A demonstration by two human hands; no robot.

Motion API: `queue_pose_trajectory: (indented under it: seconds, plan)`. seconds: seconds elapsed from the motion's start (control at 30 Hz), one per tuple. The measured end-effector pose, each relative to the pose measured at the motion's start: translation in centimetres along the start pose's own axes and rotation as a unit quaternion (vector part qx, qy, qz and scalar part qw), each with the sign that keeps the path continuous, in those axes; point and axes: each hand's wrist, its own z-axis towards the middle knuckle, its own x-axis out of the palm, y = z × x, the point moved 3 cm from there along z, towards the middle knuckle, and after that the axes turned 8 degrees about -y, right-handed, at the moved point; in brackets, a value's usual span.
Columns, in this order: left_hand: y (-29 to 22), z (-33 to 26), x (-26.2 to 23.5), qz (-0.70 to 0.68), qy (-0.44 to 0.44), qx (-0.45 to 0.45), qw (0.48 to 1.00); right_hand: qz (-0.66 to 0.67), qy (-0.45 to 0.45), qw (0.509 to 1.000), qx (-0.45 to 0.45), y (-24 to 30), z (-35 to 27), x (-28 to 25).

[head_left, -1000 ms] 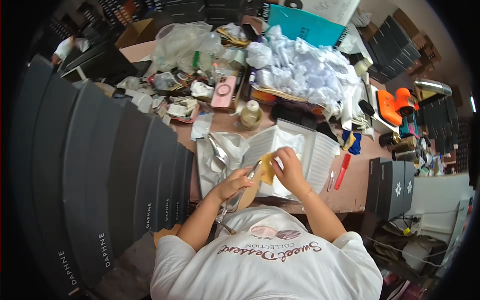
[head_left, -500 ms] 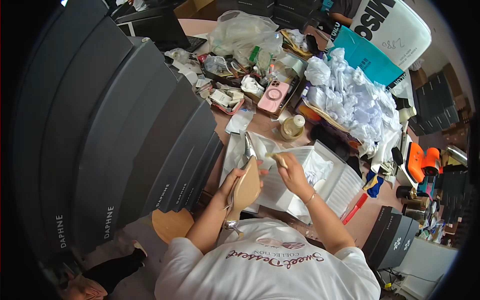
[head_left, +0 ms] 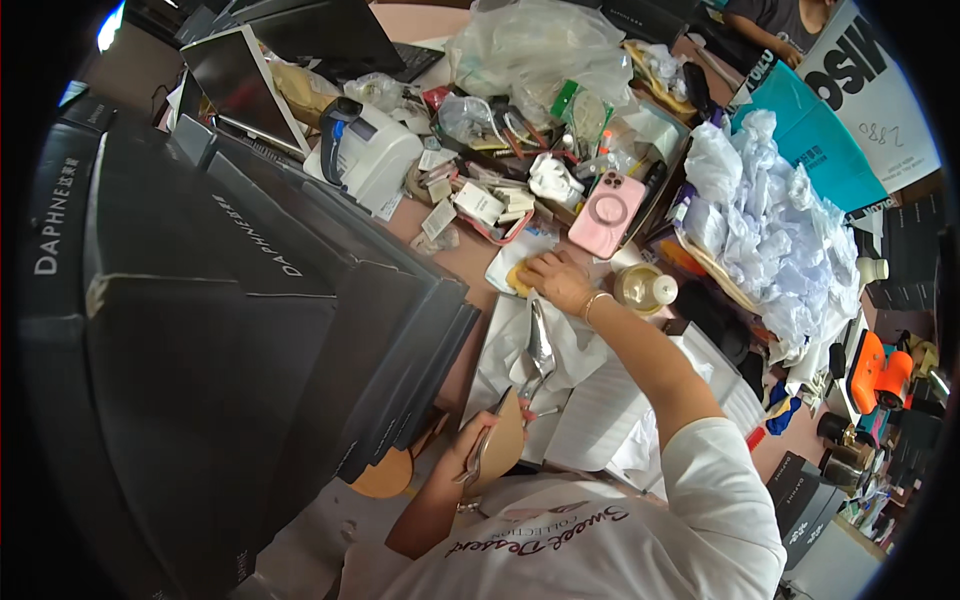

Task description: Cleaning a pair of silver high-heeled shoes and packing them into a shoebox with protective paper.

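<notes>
A tall stack of dark grey cardboard shoeboxes walls off my left side, leaning close to the forearm. Just beside my right wrist, a clear bottle with a white cap crowds the reach, with a pink phone behind it. A heap of crumpled white paper spreads to the right, below a teal bag; clear plastic bags and a white desktop machine fill the far side. In front of me, a second silver shoe lies on white tissue in an open white box, near ribbed white foam wrap.

The worktop is a dull pink; a round wooden stool seat shows below its edge, and a co-worker's arm appears at upper right.

My left hand is closed around a silver shoe with a beige sole, held near my shirt at the box's near edge, sole turned up and tilted. My right hand rests its fingers on a yellow pad over a small white sheet; whether they pinch it, I cannot tell.

Half a second ago, that right hand was above the box, beside the shoe; it has since moved forward and left.
</notes>
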Motion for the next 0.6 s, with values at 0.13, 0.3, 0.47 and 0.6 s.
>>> queue_pose_trajectory:
  seconds: [0.13,0.3,0.47,0.6]
  plan:
    - [-0.4,0.7,0.6,0.013,-0.023,-0.006,1.000,0.019,-0.014,0.999,0.034,-0.1,0.3,-0.7]
    - [-0.6,0.8,0.5,0.005,0.008,0.022,1.000,0.283,-0.181,0.894,0.296,-1.3,-0.2,-1.5]
    - [-0.4,0.5,0.7,0.012,-0.002,0.002,1.000,0.019,-0.102,0.981,0.166,-1.1,0.5,-1.1]
    - [0.0,0.0,1.0,0.016,0.005,0.009,1.000,0.074,0.006,0.970,0.230,-1.4,0.8,-0.4]
